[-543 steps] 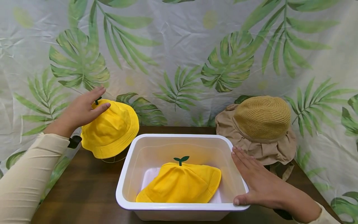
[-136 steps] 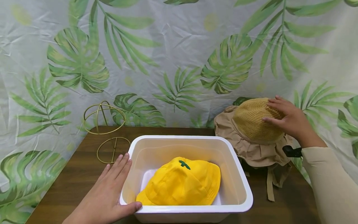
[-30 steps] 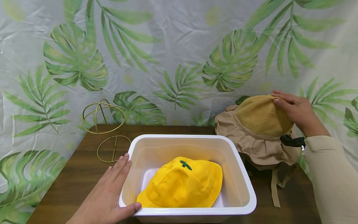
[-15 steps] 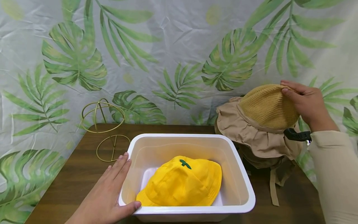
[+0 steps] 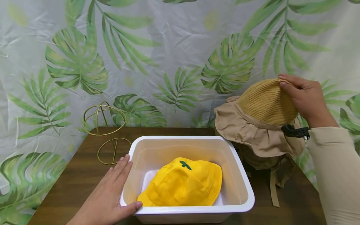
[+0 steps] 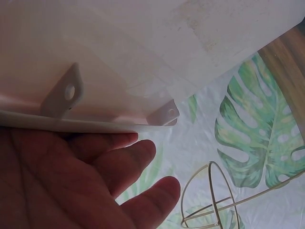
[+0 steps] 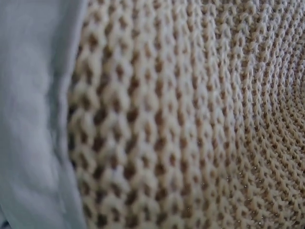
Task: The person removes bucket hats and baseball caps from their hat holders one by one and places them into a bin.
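My right hand (image 5: 305, 97) pinches the peaked top of a sun hat (image 5: 267, 103) with a knitted mustard crown and a ruffled tan brim. More tan cloth shows below that brim, with ties (image 5: 274, 190) hanging down at the right. In the right wrist view the knitted crown (image 7: 181, 114) fills the picture beside a band of cloth. My left hand (image 5: 108, 193) rests with extended fingers on the left rim of a white plastic tub (image 5: 194, 210). Inside the tub lies a yellow hat (image 5: 182, 184) with a green sprout on top. The left wrist view shows fingers (image 6: 133, 162) against the tub's underside lip.
A gold wire hat stand (image 5: 104, 132) with nothing on it stands behind the tub at the left. Everything sits on a dark wooden table (image 5: 64, 178). Close behind hangs a leaf-print cloth (image 5: 180, 47).
Earlier, a yellow hat left the wire stand. Over the last second my right hand, pinching the sun hat's crown, has moved up and the hat has risen with it. My left hand stays put.
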Available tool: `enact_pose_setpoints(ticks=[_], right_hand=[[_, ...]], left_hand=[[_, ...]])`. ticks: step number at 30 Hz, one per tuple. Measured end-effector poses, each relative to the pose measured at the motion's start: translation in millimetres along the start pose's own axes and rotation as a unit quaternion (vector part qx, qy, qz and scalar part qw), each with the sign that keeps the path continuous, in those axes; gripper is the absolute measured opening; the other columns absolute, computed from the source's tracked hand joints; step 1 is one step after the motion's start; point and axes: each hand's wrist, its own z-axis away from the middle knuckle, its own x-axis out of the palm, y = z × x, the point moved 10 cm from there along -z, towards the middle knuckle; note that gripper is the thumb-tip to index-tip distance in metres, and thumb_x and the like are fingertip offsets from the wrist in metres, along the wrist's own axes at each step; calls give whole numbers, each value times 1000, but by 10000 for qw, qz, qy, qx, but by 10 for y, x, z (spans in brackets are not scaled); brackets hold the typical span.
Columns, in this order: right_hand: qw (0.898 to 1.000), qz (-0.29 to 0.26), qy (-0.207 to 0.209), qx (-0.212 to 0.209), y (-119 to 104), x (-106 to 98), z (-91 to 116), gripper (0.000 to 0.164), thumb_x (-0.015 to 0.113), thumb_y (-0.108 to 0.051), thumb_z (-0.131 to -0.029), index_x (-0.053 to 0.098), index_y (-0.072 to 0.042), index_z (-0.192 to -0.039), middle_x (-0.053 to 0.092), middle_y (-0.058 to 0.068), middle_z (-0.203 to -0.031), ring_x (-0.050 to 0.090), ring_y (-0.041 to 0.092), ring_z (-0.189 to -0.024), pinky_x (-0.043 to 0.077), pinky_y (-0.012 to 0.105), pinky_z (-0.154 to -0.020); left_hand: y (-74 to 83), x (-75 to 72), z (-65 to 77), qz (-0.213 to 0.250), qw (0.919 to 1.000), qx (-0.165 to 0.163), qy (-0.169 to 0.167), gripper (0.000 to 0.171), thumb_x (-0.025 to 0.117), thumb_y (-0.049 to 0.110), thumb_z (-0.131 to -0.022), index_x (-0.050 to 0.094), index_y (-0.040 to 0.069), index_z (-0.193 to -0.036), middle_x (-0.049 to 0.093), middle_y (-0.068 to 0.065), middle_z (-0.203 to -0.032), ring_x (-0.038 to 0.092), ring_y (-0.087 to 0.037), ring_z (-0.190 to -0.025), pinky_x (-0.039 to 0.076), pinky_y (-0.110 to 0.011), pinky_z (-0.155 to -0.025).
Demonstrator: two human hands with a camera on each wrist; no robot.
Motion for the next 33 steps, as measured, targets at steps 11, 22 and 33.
enact_pose_setpoints(ticks=[11, 22, 33], right_hand=[[9994, -238, -54, -263, -241, 190, -46, 37, 68, -26, -94, 68, -16, -130, 66, -16, -124, 50, 3, -128, 41, 6, -89], [9967, -768, -54, -259, -467, 303, -56, 35, 70, -23, -92, 69, -15, -127, 68, -10, -122, 57, 4, -117, 44, 9, -87], [9911, -1181, 148, -590, -754, 435, -80, 32, 73, -17, -90, 73, -11, -121, 73, -12, -108, 63, 4, -107, 46, 10, -85]], left_hand=[[-5, 11, 12, 24, 10000, -18, 22, 106, 70, 63, -77, 34, -4, -151, 30, -19, -159, 31, -35, -144, -3, -16, -115], [0, 15, 14, -15, 10000, -57, -16, 105, 70, 63, -78, 35, -4, -150, 28, -17, -160, 31, -35, -144, -3, -16, -114], [-13, 21, -3, -64, 9996, -205, -165, 104, 69, 63, -79, 34, -3, -151, 26, -15, -161, 27, -33, -146, -3, -17, -114]])
